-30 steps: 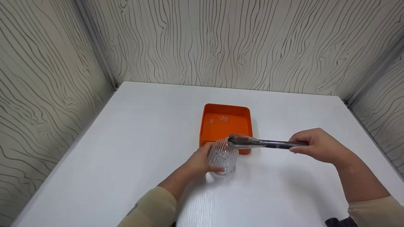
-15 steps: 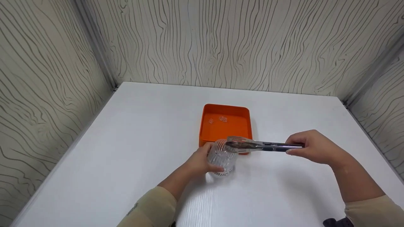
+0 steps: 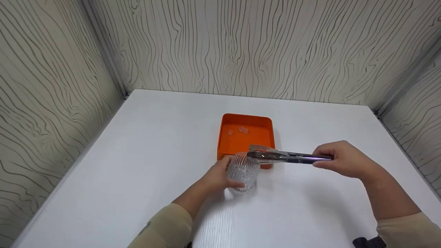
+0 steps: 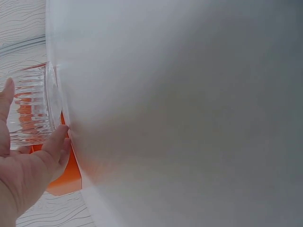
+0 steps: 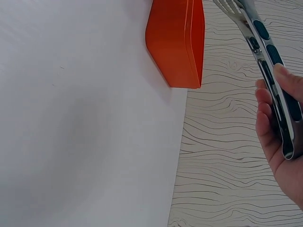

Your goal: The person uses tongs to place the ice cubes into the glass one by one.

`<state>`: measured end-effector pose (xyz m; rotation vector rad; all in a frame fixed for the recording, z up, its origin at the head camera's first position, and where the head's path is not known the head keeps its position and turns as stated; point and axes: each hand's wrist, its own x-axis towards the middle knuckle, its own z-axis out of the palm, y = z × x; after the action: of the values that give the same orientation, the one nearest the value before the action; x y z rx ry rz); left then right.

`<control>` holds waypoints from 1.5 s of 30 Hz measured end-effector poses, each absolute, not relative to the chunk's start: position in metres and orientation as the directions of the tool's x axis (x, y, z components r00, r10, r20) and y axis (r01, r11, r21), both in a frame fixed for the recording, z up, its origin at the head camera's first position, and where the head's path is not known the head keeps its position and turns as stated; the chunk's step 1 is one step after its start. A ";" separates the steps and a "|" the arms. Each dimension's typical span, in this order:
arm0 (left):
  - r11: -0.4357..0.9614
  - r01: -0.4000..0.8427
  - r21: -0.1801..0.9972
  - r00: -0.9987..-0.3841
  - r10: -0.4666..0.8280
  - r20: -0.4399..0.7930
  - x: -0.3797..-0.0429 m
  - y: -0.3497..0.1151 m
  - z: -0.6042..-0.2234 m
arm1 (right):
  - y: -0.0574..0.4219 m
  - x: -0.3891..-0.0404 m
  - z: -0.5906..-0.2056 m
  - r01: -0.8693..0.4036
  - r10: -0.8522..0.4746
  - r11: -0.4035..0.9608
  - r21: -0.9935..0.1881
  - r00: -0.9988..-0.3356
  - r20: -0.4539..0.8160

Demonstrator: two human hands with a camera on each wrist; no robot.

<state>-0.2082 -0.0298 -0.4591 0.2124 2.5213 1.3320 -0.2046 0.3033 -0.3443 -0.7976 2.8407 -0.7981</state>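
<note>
My left hand (image 3: 217, 175) grips a clear ribbed glass (image 3: 243, 175) standing on the white table by the near side of an orange tray (image 3: 248, 143). In the left wrist view its thumb and fingers lie on opposite sides of the glass (image 4: 33, 104). Between thumb and fingers, my right hand (image 3: 339, 159) holds metal tongs (image 3: 289, 157) level, their broad slotted ends overlapping the glass's rim. The right wrist view shows the tongs (image 5: 272, 61) with dark inlays on their arms, lying across the fingers. Several small clear cubes (image 3: 243, 130) lie in the far part of the tray.
The white table (image 3: 155, 144) reaches back to a wood-grain patterned wall (image 3: 224, 48), with similar panels at left and right. Beside the right forearm a dark strapped object (image 3: 368, 242) shows at the bottom edge.
The tongs' ends dipped a little toward the glass and came slightly back up, while my right hand shifted slightly left. The left hand, glass and tray have stayed in place.
</note>
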 end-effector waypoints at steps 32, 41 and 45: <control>0.531 -0.027 0.847 -0.950 0.250 -0.188 -0.207 -0.030 -0.459 | 0.268 -0.244 -0.368 -0.099 -0.147 0.876 -0.472 -0.987 -0.066; 0.540 -0.016 0.842 -0.952 0.249 -0.179 -0.206 -0.030 -0.459 | 0.254 -0.252 -0.379 -0.019 -0.071 0.872 -0.489 -0.994 -0.088; 0.539 -0.033 0.842 -0.951 0.242 -0.193 -0.206 -0.030 -0.459 | 0.246 -0.256 -0.387 -0.015 -0.063 0.881 -0.473 -0.994 -0.085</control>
<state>-0.2057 -0.0303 -0.4585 0.1742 2.4931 1.3721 -0.2562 0.2463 -0.3873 -0.0614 2.9516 -0.7418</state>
